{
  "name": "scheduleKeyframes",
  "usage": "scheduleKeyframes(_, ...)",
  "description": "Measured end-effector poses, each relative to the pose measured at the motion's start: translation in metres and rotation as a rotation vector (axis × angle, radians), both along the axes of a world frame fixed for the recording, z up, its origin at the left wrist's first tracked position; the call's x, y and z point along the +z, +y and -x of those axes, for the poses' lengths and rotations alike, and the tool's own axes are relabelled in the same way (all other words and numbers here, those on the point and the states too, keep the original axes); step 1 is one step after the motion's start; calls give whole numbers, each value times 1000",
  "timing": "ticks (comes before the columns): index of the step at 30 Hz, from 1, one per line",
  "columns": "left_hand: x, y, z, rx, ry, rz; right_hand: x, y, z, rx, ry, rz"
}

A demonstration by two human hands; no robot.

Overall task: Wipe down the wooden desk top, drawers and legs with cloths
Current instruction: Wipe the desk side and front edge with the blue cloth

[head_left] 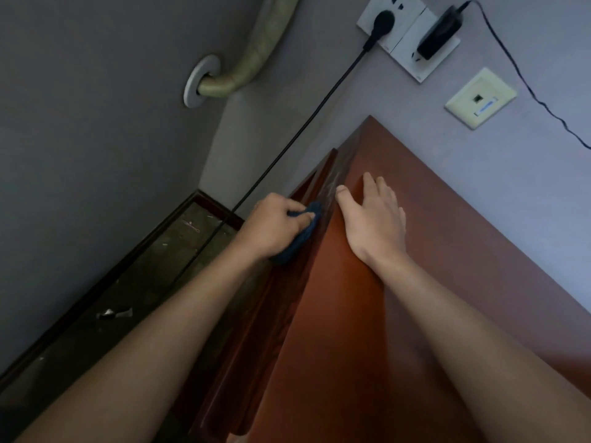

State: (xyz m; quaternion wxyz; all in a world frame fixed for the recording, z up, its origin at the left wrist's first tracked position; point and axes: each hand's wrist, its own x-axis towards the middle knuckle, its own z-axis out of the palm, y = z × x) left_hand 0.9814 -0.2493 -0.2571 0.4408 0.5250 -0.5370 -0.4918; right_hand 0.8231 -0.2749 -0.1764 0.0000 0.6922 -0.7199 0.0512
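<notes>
Left hand [275, 225] grips the blue cloth [302, 233], soft and light so best held bunched, against the desk [447, 251] side edge at 9 o'clock of the flat, open-fingered right hand [374, 215].

I see grey walls [96, 123] meeting at twelve o'clock, white sockets [406, 36] at one, and dim dusty floor [134, 282] at eight.
</notes>
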Motion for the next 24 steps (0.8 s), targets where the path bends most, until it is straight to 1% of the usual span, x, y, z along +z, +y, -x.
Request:
scheduleKeyframes(3,-6,-34,8,11,-47,-121,2,2,-2,4,-10,-5)
scheduleKeyframes(5,-2,-33,5,-16,-68,-136,3,2,-2,6,-13,-4)
scheduleKeyframes(7,6,-6,-1,-37,2,-106,3,2,-1,3,-11,-5)
scheduleKeyframes(9,16,31,-8,-51,87,-27,2,1,-1,1,-9,-4)
scheduleKeyframes(11,23,54,-12,-50,135,51,0,1,0,-1,-4,-1)
scheduleKeyframes(13,23,45,-9,-38,187,4,-1,1,0,-2,-7,1)
scheduleKeyframes(14,23,32,-6,-24,180,-34,-1,1,0,-2,-9,1)
scheduleKeyframes(19,8,-49,18,65,55,-188,0,1,0,-4,-8,3)
scheduleKeyframes(21,6,-54,19,60,15,-197,1,1,1,0,-14,4)
scheduleKeyframes(24,6,-19,6,11,84,-139,1,1,1,-4,-24,-3)
